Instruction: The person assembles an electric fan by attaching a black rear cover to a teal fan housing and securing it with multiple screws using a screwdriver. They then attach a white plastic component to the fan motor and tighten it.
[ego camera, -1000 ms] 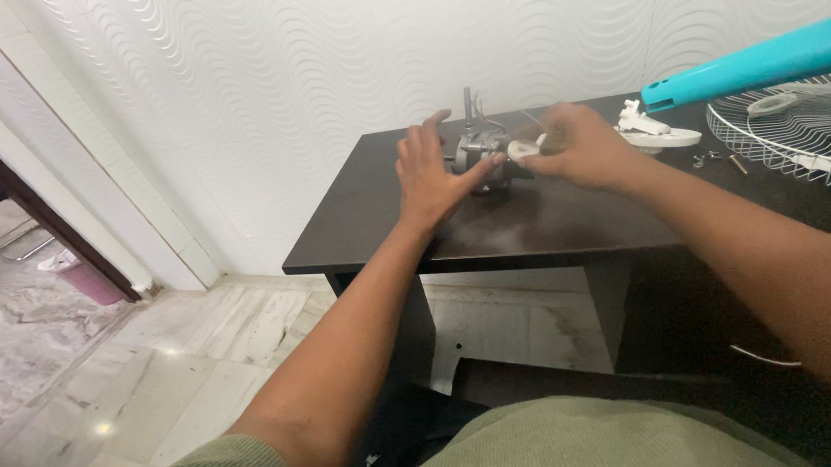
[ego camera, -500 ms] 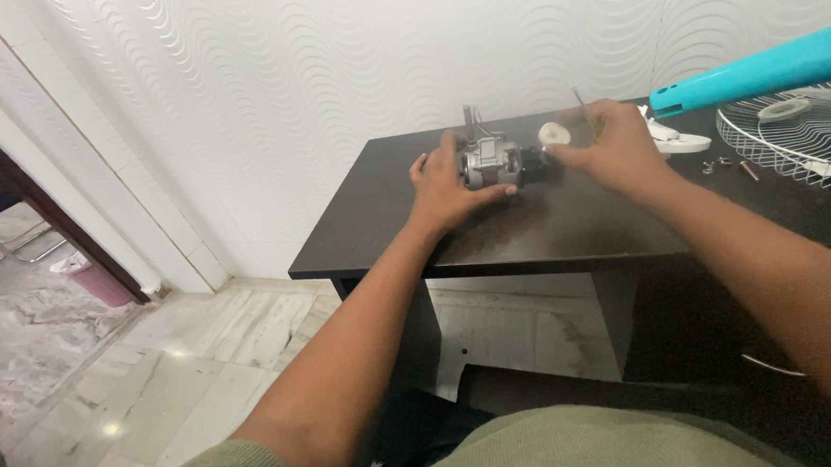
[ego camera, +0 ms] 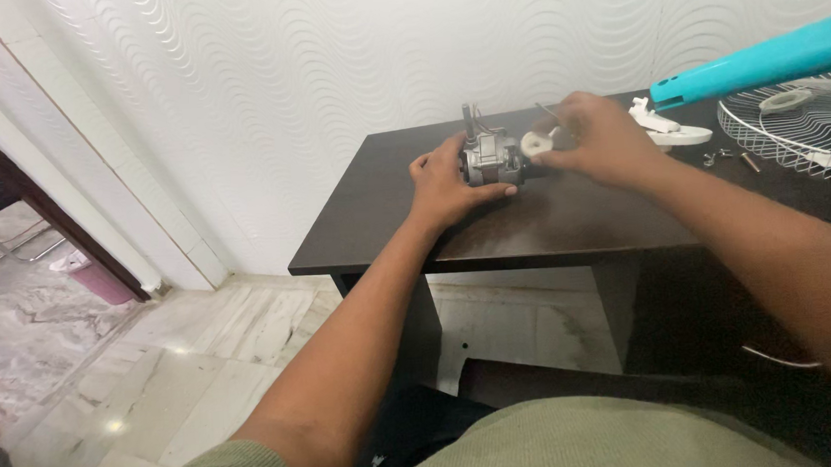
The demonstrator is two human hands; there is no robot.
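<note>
Pinching the white cap (ego camera: 534,144) at the motor's (ego camera: 490,158) three o'clock, the right hand (ego camera: 600,138) could drop it if the left hand's (ego camera: 449,182) clamped grip lets the motor roll on the worktop (ego camera: 548,222).

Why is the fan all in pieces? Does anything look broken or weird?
Nothing looks broken. The fan is just apart: the left hand holds the bare grey motor, the right hand holds a small white part against it, and the wire guard and loose screws lie on the dark table.
</note>
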